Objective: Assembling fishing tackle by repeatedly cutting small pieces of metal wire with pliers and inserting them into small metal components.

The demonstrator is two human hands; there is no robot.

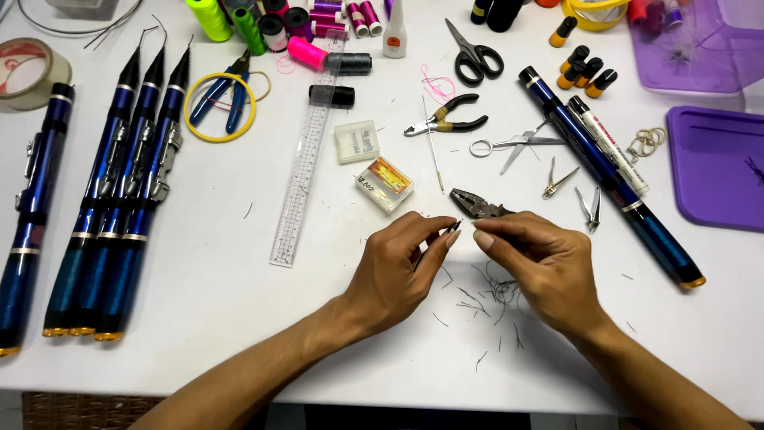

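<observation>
Both hands meet over the white table (239, 302). The left hand (398, 271) pinches a short dark wire piece (455, 226) at its fingertips; the right hand (541, 267) is closed around combination pliers (473, 205), whose jaws poke out just beyond it. Many wire offcuts (489, 295) lie beneath the hands, so plenty of cutting looks done. Well left, four blue rods (119, 199) lie side by side.

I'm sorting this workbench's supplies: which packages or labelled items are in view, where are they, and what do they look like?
Small box: table centre, above the left hand; clear, rectangular, orange-yellow label.
Clear case: just above that box, beside the ruler; squarish, whitish.
Labelled tube: right of centre, along a blue rod; white, printed.
Glue bottle: top centre; white.
</observation>
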